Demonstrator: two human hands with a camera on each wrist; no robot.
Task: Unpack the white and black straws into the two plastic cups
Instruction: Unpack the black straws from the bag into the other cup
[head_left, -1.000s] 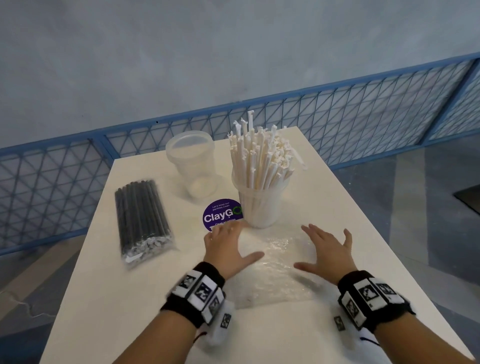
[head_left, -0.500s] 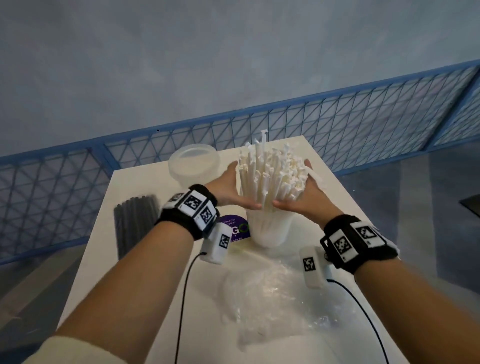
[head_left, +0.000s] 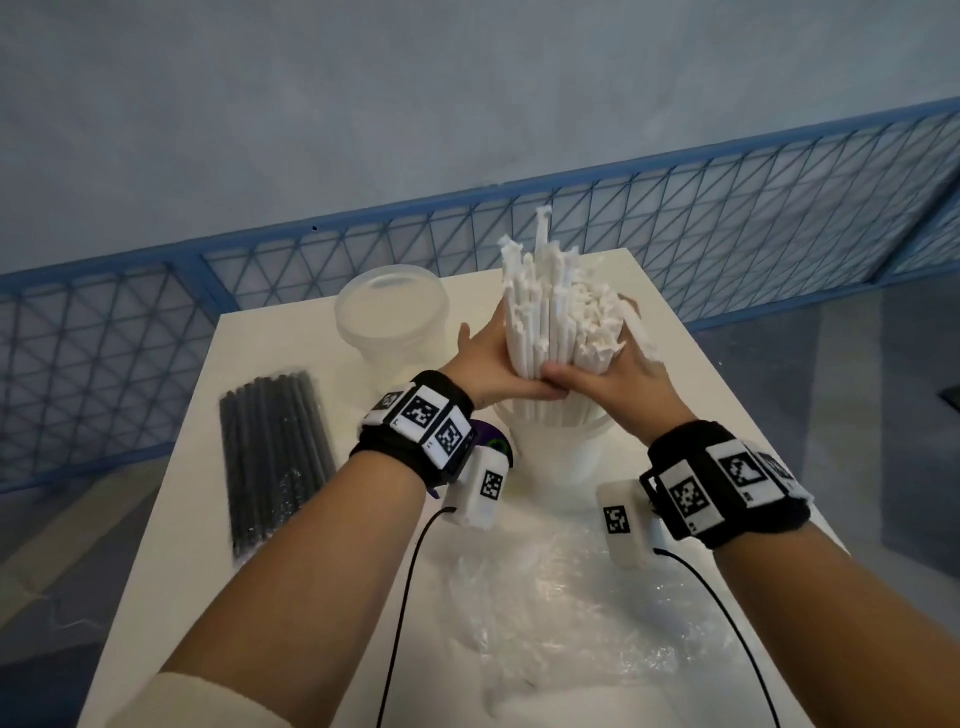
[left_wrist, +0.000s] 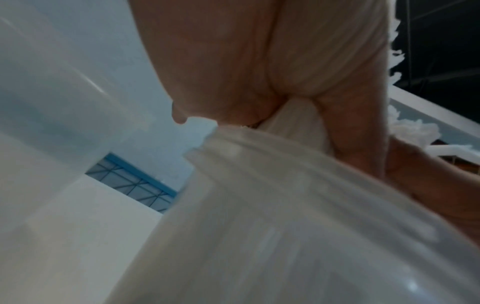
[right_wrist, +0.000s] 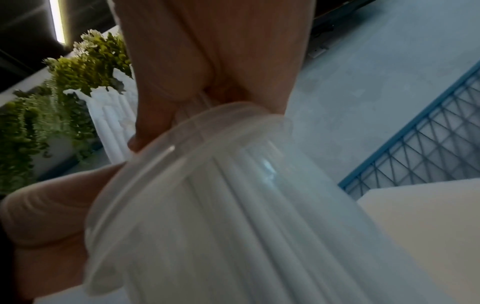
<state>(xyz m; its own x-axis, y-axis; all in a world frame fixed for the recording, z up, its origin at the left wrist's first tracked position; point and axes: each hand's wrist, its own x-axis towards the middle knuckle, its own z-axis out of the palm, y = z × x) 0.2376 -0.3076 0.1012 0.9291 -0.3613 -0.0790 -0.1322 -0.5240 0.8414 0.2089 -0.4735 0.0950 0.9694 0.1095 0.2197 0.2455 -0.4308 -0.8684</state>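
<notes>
A bundle of white straws (head_left: 556, 312) stands upright in a clear plastic cup (head_left: 563, 447) at the middle of the white table (head_left: 727, 415). My left hand (head_left: 488, 364) wraps the bundle from the left and my right hand (head_left: 618, 374) from the right, just above the rim, thumbs meeting in front. The right wrist view shows the right hand (right_wrist: 207, 51) over the cup rim (right_wrist: 182, 164), with straws (right_wrist: 111, 123) inside. A second, empty cup (head_left: 392, 317) stands behind on the left. Black straws in their sealed pack (head_left: 270, 452) lie at the left.
An empty crumpled clear wrapper (head_left: 561, 623) lies on the near part of the table between my forearms. A purple sticker (head_left: 493, 447) shows under my left wrist. A blue mesh fence (head_left: 727, 218) runs behind the table. Cables hang from both wrist cameras.
Both hands left the flat wrapper, rose to the white straws and closed round them. The bundle is now squeezed tighter and more upright, thumbs touching.
</notes>
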